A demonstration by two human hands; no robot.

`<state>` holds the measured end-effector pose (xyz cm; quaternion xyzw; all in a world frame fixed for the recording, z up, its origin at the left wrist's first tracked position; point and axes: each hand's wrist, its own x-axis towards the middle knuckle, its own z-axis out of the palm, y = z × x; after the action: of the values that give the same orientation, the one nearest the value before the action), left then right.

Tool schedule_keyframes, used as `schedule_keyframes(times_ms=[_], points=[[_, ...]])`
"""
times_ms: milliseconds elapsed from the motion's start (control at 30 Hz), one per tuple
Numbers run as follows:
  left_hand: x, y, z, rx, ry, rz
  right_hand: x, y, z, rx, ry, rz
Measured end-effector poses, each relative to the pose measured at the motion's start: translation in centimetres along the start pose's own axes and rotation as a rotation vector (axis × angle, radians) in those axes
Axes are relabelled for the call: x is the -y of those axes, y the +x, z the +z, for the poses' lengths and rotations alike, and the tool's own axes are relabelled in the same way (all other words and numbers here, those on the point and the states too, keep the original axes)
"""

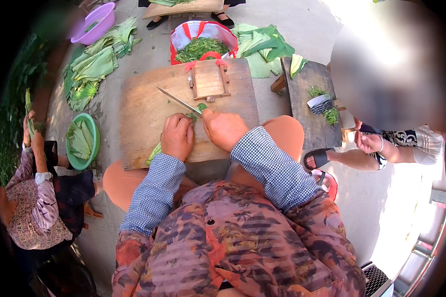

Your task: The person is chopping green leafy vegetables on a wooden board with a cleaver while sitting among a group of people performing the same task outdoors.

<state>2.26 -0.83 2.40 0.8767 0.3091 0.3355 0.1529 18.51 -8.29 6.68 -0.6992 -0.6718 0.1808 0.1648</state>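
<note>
My right hand (225,128) is closed around the handle end of a knife (176,99), whose long narrow blade slants up and left above a wooden board (141,115). Beside it, my left hand (177,136) is curled over a roll of green leaves (154,153); one end shows below the wrist, and the middle is hidden under the hand. Cut green shreds (202,107) lie close to the knife by my right hand. Toward the far edge of the board sits a small wooden frame (194,83) with red ties at its top corners.
Beyond the board stands a red-and-white bag (233,46) of shredded greens. Large leaves (94,67) lie on the ground at left, near a green basin (96,128). At right is a dark wooden bench (308,122). People sit at left and right; another person's feet show ahead.
</note>
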Motion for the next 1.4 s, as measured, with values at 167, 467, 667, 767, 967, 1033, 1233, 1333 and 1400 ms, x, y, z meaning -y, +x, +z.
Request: schedule_keyframes(times_ms=[167, 467, 667, 767, 967, 1033, 1233, 1333, 1400], points=[[2.4, -1.6, 0.4, -0.009, 0.0, -0.004, 0.6, -0.6, -0.1, -0.014, -0.057, -0.103], [2.8, -1.4, 0.8, 0.044, 0.007, 0.019, 0.1, -1.7, 0.6, -0.016, 0.01, -0.067], [3.1, -1.8, 1.0, 0.066, -0.028, -0.03, 0.9, -0.8, 2.1, -0.051, -0.042, -0.061], [3.6, -2.1, 0.6, 0.053, -0.021, -0.056, 1.4, -0.2, 2.5, -0.05, -0.057, -0.055], [3.1, -1.9, 1.3, 0.069, -0.023, -0.055, 0.9, -0.8, 3.1, -0.079, -0.036, -0.008], [3.2, -2.0, 1.2, 0.061, -0.023, -0.037, 0.9, -0.9, 3.0, -0.098, -0.015, -0.015], [4.3, -2.3, 1.3, 0.074, -0.014, -0.036, 1.1, -0.5, 3.6, -0.08, -0.032, -0.035], [4.4, -2.0, 1.4, 0.029, -0.028, 0.005, 1.2, -0.7, 2.4, -0.05, -0.07, -0.079], [3.9, -2.2, 1.7, 0.021, -0.056, 0.023, 0.8, -0.7, 2.8, -0.063, -0.055, -0.056]])
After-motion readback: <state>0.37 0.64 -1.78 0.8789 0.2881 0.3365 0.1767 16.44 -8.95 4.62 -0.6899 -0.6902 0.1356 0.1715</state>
